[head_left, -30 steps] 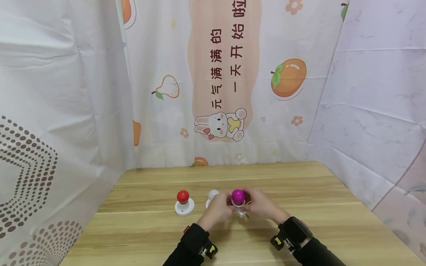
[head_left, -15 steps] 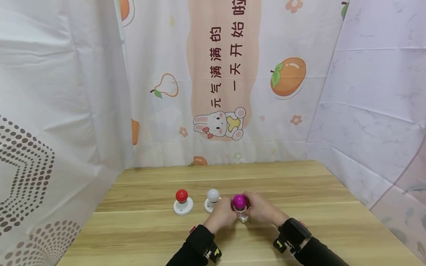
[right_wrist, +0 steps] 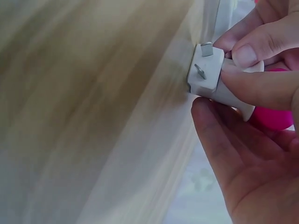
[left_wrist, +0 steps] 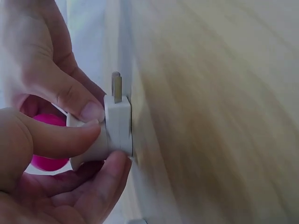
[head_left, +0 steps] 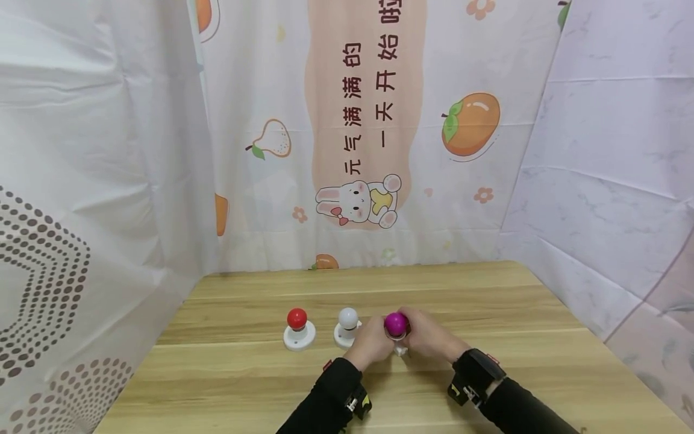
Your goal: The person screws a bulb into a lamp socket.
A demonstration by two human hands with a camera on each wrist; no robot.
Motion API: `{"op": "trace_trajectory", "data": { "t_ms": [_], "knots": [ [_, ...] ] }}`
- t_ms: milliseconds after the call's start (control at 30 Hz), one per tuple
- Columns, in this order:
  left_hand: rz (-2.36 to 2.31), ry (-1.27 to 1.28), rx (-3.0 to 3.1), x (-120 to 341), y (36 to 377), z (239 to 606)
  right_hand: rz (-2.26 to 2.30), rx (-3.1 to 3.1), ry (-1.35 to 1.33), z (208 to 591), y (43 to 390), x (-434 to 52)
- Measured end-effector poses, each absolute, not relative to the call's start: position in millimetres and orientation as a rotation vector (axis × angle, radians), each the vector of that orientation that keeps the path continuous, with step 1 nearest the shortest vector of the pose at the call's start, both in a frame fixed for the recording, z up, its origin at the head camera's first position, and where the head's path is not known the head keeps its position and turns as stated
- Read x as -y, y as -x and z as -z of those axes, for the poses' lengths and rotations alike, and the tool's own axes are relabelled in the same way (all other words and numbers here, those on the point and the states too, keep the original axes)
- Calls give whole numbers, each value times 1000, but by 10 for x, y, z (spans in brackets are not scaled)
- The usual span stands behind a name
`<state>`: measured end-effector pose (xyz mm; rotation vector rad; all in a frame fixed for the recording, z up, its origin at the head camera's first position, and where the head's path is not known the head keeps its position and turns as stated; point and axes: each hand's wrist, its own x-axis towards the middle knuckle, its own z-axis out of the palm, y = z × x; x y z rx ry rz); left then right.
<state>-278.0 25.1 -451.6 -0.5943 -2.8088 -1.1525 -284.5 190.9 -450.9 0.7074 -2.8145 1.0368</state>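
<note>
I see the left hand [head_left: 371, 345] and right hand [head_left: 428, 335] both pinching the plug lamp [head_left: 397, 325], fingers curled round its white base [left_wrist: 117, 126], held just above the surface [head_left: 488, 301]. The red lamp [head_left: 297, 328] and white lamp [head_left: 347, 325] stand to its left.

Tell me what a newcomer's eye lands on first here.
First the magenta ball lamp, gripped by the left hand and right hand at mid-table, fingers pinching its white plug base. Left of them stand a white ball lamp and a red ball lamp. Behind hangs a curtain with a cartoon rabbit.
</note>
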Motion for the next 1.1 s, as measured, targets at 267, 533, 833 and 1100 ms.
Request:
{"op": "trace_trajectory", "data": {
  "t_ms": [267,533,833,1100],
  "knots": [
    [1192,467,2818,-392,2914,4527,-1010,2823,-662,4577,3021,-1991],
    [1089,471,2834,-473,3043,4518,-977,2841,-602,4570,3177,-1986],
    [1183,395,2818,-482,3064,4538,-1010,2838,-571,4566,3189,-1994],
    [1235,368,2794,-453,3010,4520,-1082,2839,-582,4567,3177,-1989]
  ]
}}
